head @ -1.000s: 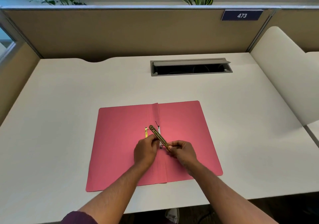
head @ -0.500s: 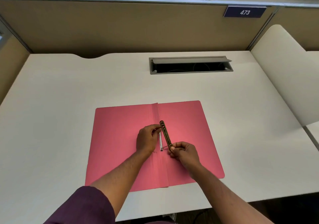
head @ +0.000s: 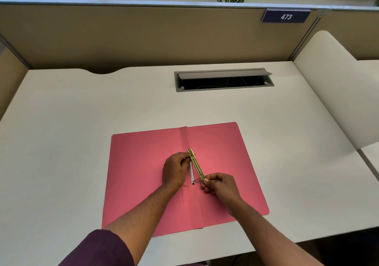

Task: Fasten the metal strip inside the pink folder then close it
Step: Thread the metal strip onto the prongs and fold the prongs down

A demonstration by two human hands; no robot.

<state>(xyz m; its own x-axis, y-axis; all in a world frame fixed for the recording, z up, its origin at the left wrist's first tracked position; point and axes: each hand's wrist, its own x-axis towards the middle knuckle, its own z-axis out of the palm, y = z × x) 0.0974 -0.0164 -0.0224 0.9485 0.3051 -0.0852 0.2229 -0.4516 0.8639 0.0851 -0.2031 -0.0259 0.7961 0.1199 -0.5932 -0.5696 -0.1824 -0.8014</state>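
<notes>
The pink folder (head: 143, 163) lies open and flat on the white desk (head: 82, 112). A gold metal strip (head: 196, 165) sits just right of the folder's spine, running almost parallel to it, over a white fastener base (head: 192, 173). My left hand (head: 174, 170) pinches the strip's far end from the left. My right hand (head: 220, 184) pinches its near end, where a thin metal prong (head: 200, 179) sticks out. Whether the strip touches the folder I cannot tell.
A grey cable hatch (head: 223, 79) with its lid up is set into the desk behind the folder. Tan partition walls close the back and left. A curved white divider (head: 338, 93) borders the right. A "473" sign (head: 285, 16) hangs on the partition.
The strip has swung from a diagonal across the spine to nearly parallel with it. My left hand slid up to its far end; my right hand kept the near end.
</notes>
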